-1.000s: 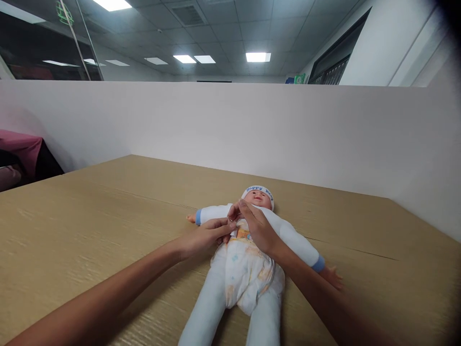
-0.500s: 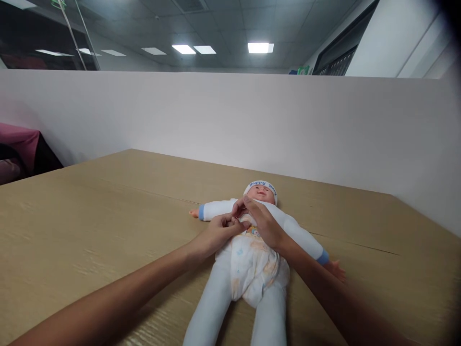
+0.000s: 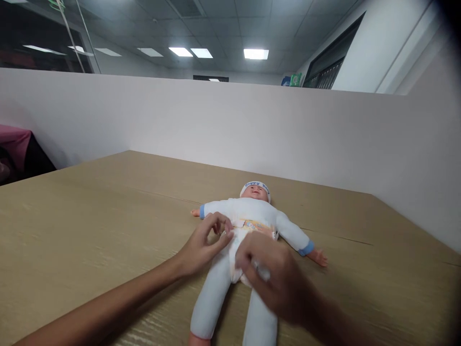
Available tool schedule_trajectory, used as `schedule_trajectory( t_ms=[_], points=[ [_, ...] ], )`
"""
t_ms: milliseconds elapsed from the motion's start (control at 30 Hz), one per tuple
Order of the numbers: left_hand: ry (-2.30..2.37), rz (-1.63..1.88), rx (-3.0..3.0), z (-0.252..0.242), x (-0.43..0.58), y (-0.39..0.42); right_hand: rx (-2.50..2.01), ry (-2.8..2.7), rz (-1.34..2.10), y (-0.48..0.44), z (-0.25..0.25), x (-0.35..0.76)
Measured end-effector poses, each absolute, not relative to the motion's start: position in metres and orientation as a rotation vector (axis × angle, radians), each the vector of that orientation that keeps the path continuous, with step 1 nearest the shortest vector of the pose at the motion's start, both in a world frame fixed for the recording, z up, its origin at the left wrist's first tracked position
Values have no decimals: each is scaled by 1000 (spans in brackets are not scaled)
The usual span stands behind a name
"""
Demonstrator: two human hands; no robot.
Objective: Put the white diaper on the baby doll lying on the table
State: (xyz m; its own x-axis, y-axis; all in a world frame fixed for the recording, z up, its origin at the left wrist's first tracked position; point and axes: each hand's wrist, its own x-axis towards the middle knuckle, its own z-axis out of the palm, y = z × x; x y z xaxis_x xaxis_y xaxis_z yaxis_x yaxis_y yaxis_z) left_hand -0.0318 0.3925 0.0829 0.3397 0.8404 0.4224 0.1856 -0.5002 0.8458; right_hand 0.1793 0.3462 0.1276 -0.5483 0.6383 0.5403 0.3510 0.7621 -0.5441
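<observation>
The doll [image 3: 248, 210] lies face-up on the table [image 3: 108, 216], head toward the far edge, between the two far corners, legs toward the near side. It wears a patterned diaper [image 3: 235, 247] over white clothing. The hands are apart: the left hand [image 3: 211, 240] curls at the diaper's side, while the right hand [image 3: 270, 269], blurred, bends over its front; I cannot tell whether either grips it.
</observation>
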Motion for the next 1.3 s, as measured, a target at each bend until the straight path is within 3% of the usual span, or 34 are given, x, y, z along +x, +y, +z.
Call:
schedule_trajectory(
  t_ms=[167, 267, 433, 600, 967, 1300],
  points=[
    [670, 758, 2364, 82, -61, 352, -575, -2535, 310, 282, 75, 187],
    [806, 637, 2356, 77, -61, 341, -719, -2499, 506, 277, 55, 203],
    [1235, 725, 2109, 64, -41, 341, -1233, -2080, 751, 280, 59, 225],
    [1360, 786, 2122, 59, -22, 350, -1470, -1915, 662, 285, 54, 215],
    [1085, 794, 2270, 61, -24, 352, -1410, -2004, 295, 295, 45, 199],
    [1105, 925, 1914, 50, -19, 356, -1475, -1885, 300, 306, 42, 199]
  ],
)
